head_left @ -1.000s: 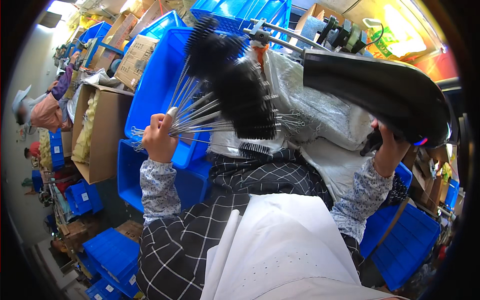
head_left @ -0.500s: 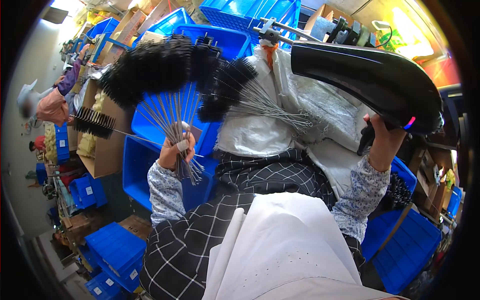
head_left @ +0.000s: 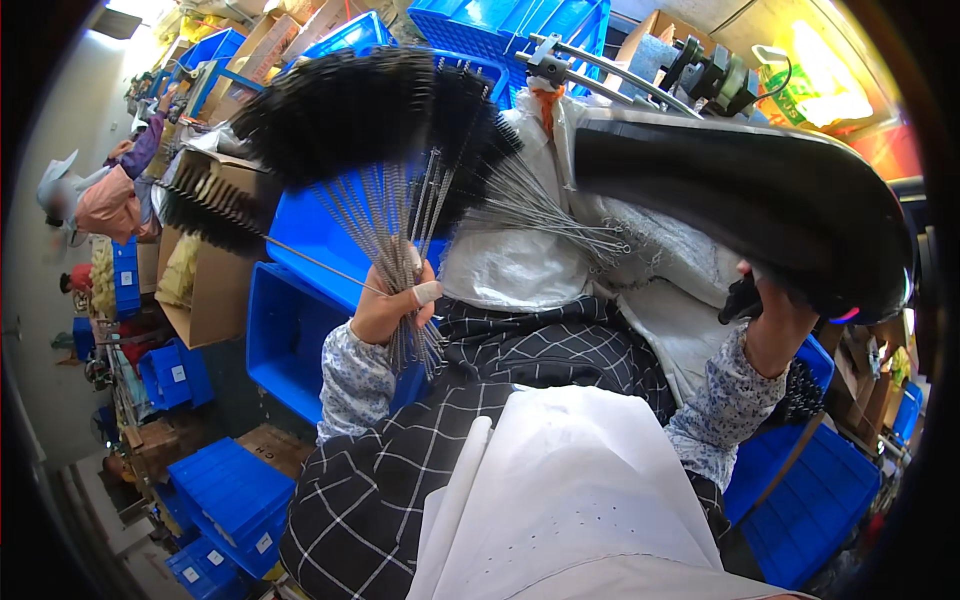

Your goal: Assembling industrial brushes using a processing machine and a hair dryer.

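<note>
My left hand [head_left: 392,302], a light wrap on its thumb, is closed round the twisted-wire stems of a bundle of black-bristled wire brushes [head_left: 345,110]. Their heads fan out above the hand, and one brush [head_left: 212,212] sticks out apart to the left. At the right, my right hand [head_left: 782,322] grips the handle of a glossy black hair dryer [head_left: 740,195]. Its wide nozzle points left toward the brushes. More wire brushes [head_left: 560,222] lie on a white woven sack [head_left: 505,270] between my hands, with bristles partly hidden behind the held bundle.
A blue bin [head_left: 262,335] stands beneath my left hand. Beyond the sack is a metal-rod fixture [head_left: 548,62]. An open cardboard box [head_left: 215,305] holds pale pieces. Blue crates [head_left: 815,500] sit at lower right. Another person [head_left: 110,205] works at far left.
My left hand and the brush bundle have moved right, and the brushes have turned somewhat. The hair dryer has tilted, its rear sinking lower, and is blurred by motion.
</note>
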`<state>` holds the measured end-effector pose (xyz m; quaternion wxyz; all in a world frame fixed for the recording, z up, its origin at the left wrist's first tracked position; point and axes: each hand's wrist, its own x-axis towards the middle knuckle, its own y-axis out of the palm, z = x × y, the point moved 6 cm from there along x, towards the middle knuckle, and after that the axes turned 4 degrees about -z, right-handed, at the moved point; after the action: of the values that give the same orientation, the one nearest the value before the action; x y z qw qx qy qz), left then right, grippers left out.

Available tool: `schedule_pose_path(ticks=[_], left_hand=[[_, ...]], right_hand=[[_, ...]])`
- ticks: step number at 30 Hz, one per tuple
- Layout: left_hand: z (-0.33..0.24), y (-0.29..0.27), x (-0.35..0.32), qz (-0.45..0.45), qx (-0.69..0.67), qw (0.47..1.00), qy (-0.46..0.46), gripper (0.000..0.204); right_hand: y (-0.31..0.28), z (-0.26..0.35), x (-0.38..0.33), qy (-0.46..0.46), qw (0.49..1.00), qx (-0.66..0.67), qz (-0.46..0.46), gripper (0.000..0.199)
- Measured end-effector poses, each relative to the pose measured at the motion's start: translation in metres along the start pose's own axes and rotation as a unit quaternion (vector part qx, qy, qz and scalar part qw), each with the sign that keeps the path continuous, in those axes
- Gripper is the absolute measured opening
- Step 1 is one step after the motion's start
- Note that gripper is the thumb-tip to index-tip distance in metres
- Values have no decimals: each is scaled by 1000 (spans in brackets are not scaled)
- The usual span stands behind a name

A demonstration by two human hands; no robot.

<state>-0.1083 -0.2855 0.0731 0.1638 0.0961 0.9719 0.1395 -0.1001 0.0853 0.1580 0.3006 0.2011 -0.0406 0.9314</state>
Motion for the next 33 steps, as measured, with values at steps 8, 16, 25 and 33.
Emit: schedule_pose_path(ticks=[8,16,25,33], left_hand=[[14,16,10,4,137,988,-64,36],[20,27,12,40,84,993,-75,45],[14,35,23,18,114,991,-66,47],[13,59,28,55,122,988,-83,48]], right_hand=[[-22,5,4,-107,981,-154,56,24],[-46,-22,-2,185,925,310,-122,27],[-54,-6,-6,11,995,67,77,20],[-92,-13,-14,-171,957,-236,-12,23]])
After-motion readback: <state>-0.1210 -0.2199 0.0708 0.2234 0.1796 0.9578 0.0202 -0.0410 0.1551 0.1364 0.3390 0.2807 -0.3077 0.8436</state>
